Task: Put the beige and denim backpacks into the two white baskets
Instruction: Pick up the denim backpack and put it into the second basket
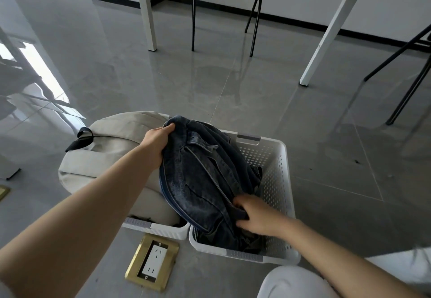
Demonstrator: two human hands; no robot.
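- My right hand (253,216) is closed on the near, lower end of the denim backpack (203,176), steering that end down into the right white basket (277,181).
- The backpack is partly inside, its upper half above the rim and leaning left; in my judgement it is too bulky to drop in unguided.
- My left hand (157,142) pinches the far top edge, holding the bag up so it folds.
- The beige backpack (112,148) sits in the left white basket (161,227), overhanging it.
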